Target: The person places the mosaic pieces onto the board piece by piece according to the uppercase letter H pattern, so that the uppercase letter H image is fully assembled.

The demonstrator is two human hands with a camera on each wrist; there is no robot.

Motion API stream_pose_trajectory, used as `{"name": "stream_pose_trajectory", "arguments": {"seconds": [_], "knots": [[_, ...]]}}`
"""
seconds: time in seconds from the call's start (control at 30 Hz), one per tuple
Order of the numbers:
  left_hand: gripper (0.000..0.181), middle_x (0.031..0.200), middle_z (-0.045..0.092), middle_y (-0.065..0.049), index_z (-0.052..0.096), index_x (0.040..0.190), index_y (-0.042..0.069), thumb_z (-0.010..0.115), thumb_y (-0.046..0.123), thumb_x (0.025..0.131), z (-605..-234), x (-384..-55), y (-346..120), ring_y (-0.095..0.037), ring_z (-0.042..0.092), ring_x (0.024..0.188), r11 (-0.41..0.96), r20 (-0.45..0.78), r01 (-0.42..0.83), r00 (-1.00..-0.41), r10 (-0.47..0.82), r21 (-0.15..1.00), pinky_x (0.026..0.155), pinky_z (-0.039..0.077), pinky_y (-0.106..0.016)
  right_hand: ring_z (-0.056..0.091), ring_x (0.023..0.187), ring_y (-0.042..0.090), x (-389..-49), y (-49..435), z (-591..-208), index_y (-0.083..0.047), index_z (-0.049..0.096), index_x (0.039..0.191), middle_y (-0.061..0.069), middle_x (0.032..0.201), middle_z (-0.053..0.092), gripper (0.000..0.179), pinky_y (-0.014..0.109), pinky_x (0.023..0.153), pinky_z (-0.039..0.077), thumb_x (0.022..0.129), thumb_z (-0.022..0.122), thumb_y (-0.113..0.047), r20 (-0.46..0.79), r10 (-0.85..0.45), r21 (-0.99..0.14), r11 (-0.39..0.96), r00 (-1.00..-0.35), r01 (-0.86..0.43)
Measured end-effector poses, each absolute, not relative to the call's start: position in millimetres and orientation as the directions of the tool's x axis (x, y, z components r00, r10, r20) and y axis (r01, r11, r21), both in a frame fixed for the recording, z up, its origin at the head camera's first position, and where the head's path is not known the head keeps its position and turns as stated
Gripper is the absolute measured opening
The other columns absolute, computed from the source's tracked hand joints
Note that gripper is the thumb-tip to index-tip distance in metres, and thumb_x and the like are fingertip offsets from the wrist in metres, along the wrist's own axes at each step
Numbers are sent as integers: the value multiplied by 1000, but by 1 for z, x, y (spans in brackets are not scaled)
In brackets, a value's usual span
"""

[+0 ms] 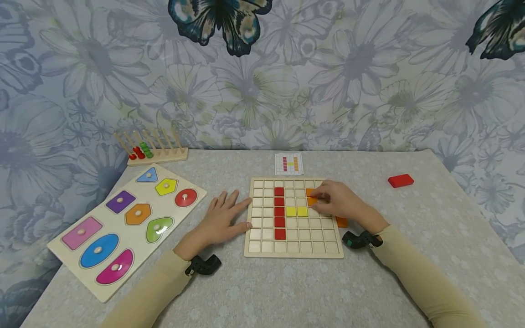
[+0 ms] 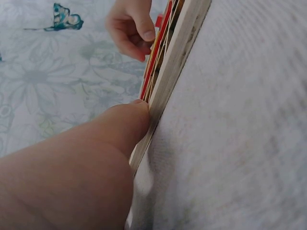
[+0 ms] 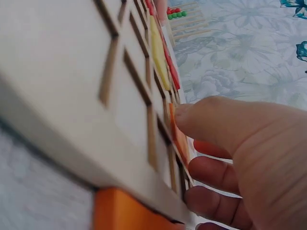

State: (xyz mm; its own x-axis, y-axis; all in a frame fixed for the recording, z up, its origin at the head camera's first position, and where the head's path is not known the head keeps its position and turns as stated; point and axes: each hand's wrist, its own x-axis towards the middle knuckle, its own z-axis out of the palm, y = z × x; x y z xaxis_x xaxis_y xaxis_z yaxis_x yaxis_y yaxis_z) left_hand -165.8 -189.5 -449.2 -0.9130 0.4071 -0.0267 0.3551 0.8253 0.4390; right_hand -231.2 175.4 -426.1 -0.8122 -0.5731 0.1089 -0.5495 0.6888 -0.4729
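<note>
A wooden grid board (image 1: 262, 250) lies in the middle of the table. It carries a column of red tiles (image 1: 280, 212), two yellow tiles (image 1: 302, 211) and orange tiles (image 1: 310, 192) in a column further right. My left hand (image 1: 219, 221) rests flat with spread fingers, thumb and index finger touching the board's left edge. Over the orange column, my right hand (image 1: 338, 200) has bent fingers and pinches an orange tile (image 3: 178, 136) at its cell; the fingers partly hide it. More orange pieces (image 1: 342, 222) lie against the board's right edge, partly under the wrist.
Behind the board lies a small pattern card (image 1: 289, 171). Red pieces (image 1: 401, 181) sit at the right. A knobbed shape puzzle (image 1: 141, 243) fills the left side, with a peg counter (image 1: 164, 156) holding red and green beads behind it. A patterned wall stands at the back.
</note>
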Motion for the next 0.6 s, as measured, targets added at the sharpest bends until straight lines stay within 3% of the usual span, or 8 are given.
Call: {"name": "stream_pose_trajectory", "arguments": {"seconds": [0.6], "knots": [[71, 168, 21, -26, 41, 158, 20, 64, 48, 97, -448, -164, -188, -56, 6, 155, 822, -38, 341, -915, 401, 456, 119, 8, -75, 56, 75, 13, -225, 216, -424, -3, 78, 107, 5, 90, 70, 24, 25, 66, 49, 86, 80, -13, 152, -516, -429, 734, -843, -526]]}}
